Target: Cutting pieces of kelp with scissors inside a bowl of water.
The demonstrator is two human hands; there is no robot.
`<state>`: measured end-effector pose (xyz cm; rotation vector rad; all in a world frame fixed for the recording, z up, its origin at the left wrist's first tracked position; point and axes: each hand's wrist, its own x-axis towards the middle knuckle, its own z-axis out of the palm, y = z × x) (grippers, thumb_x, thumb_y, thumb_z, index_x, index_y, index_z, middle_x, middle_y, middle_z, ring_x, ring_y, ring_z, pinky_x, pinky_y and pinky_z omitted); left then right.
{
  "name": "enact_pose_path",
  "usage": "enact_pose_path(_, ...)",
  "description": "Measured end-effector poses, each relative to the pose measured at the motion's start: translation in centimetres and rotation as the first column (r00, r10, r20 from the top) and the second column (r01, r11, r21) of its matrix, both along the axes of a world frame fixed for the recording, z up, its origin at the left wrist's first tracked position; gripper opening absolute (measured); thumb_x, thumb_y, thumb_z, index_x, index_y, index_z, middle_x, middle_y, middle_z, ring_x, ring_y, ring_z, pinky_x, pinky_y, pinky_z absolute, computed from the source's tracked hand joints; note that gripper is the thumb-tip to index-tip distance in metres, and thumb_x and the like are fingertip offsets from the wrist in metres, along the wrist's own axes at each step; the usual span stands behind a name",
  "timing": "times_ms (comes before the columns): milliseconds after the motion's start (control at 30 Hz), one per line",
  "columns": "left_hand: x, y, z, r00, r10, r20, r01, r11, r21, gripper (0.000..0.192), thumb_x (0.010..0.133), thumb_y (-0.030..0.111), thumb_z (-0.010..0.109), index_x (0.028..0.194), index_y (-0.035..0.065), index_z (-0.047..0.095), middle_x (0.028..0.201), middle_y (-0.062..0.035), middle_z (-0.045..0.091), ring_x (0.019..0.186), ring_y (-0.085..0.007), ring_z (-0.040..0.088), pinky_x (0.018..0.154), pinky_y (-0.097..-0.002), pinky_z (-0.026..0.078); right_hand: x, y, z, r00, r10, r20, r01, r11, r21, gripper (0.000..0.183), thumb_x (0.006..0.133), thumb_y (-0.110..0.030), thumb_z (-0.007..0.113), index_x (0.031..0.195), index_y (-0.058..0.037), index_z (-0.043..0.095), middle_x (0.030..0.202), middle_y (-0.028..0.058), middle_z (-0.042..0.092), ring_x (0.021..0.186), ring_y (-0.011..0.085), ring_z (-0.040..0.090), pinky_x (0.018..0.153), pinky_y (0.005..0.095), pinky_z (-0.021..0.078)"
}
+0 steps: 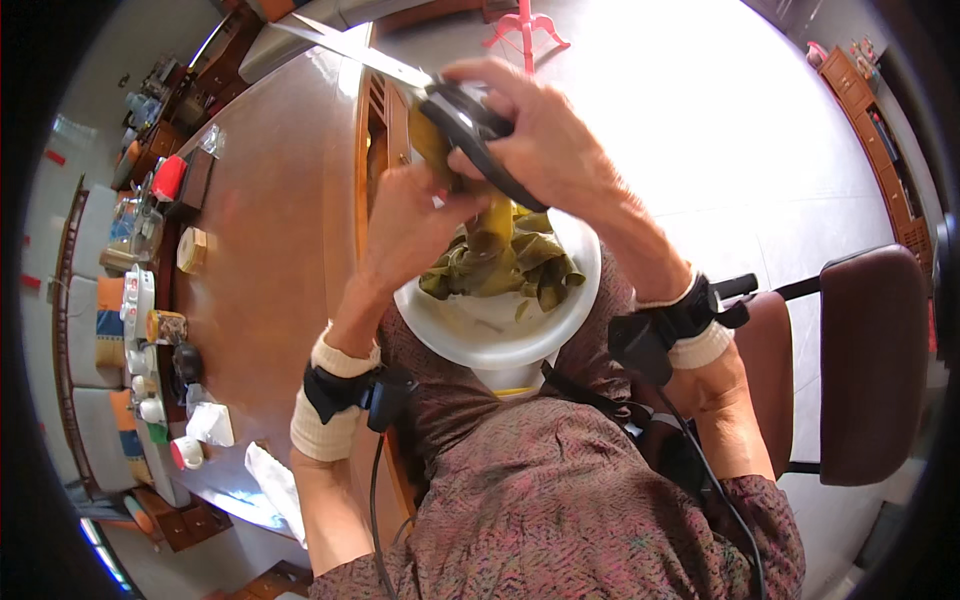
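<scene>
My right hand (pixel 551 146) holds black-handled scissors (pixel 469 139), their two metal blades apart and pointing to the upper left. Just left of it, my left hand (pixel 416 225) grips a blurred green-brown leaf (pixel 431 142), which rises between the hands; its fingers are partly hidden. Below both hands is a white round basin (pixel 499 352) at my lap. Dark green, folded and curled leaves (pixel 547 266) lie in it, and a yellowish leaf strip (pixel 493 225) hangs down over them from near my left hand.
To the left stands a wooden table (pixel 270 225) with a white cloth (pixel 274 487), a red-and-white cup (pixel 187 453), a small box (pixel 192 250) and a jar (pixel 166 327). A brown chair (pixel 870 367) is at the right. A pink stand (pixel 525 30) rests on the floor ahead.
</scene>
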<state>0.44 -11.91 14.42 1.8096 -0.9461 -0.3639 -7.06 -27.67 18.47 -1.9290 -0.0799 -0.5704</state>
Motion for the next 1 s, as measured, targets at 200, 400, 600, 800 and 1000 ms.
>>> enact_pose_path(200,1.0,-0.4,-1.5,0.959,-0.102,-0.264,0.029,0.963,-0.267,0.037,0.073,0.016,0.075,0.104,-0.0003,0.064,0.093,-0.0074,0.066,0.081,-0.0161,0.064,0.070,-0.0306,0.052,0.8,0.5,2.0,0.994,0.047,-0.095,-0.040,0.996,0.075,0.058,0.068,-0.002,0.069,0.124,-0.0042,0.053,0.073,0.0004,0.061,0.064,0.0057,0.053,0.058,0.0199,0.0429)
enact_pose_path(400,-0.3,0.1,-7.7,0.879,-0.217,-0.425,0.121,0.963,-0.241,0.089,0.062,0.026,0.084,0.135,-0.0008,0.041,0.119,-0.0126,0.057,0.104,-0.0217,0.058,0.098,-0.0306,0.042,0.6,-1.0,-4.1,0.978,0.160,-0.133,-0.074,0.864,0.498,0.065,0.065,0.003,0.067,0.127,0.0018,0.047,0.085,0.0070,0.065,0.071,0.0110,0.059,0.061,0.0231,0.0460)
enact_pose_path(600,-1.1,-2.2,-3.6,0.877,-0.324,-0.355,0.147,0.884,-0.444,0.062,0.067,0.019,0.081,0.120,0.0000,0.053,0.098,-0.0070,0.065,0.091,-0.0151,0.061,0.085,-0.0281,0.047,0.7,0.0,0.7,0.984,0.143,0.104,-0.176,0.853,0.492,0.061,0.066,0.005,0.066,0.124,0.0049,0.048,0.087,0.0105,0.064,0.064,0.0121,0.057,0.060,0.0235,0.0459)
enact_pose_path(800,-1.7,-1.4,-7.8,0.878,-0.226,-0.422,0.073,0.934,-0.348,0.029,0.075,0.015,0.076,0.097,-0.0015,0.065,0.082,-0.0048,0.066,0.077,-0.0104,0.061,0.074,-0.0264,0.048,0.7,-0.9,8.2,0.967,0.049,0.252,-0.099,0.977,0.190,0.058,0.074,-0.004,0.063,0.127,0.0073,0.045,0.076,0.0088,0.059,0.061,0.0145,0.055,0.057,0.0278,0.0411)
enact_pose_path(1000,-2.5,-1.7,-9.6,0.972,-0.017,-0.236,-0.047,0.963,-0.266,0.022,0.086,0.020,0.065,0.093,-0.0008,0.065,0.075,-0.0106,0.066,0.072,-0.0205,0.064,0.066,-0.0359,0.049,0.6,-3.0,-4.7,0.984,-0.139,-0.115,0.133,0.989,-0.059,0.057,0.071,-0.012,0.079,0.122,-0.0119,0.054,0.082,0.0056,0.063,0.073,0.0146,0.060,0.068,0.0280,0.0479)
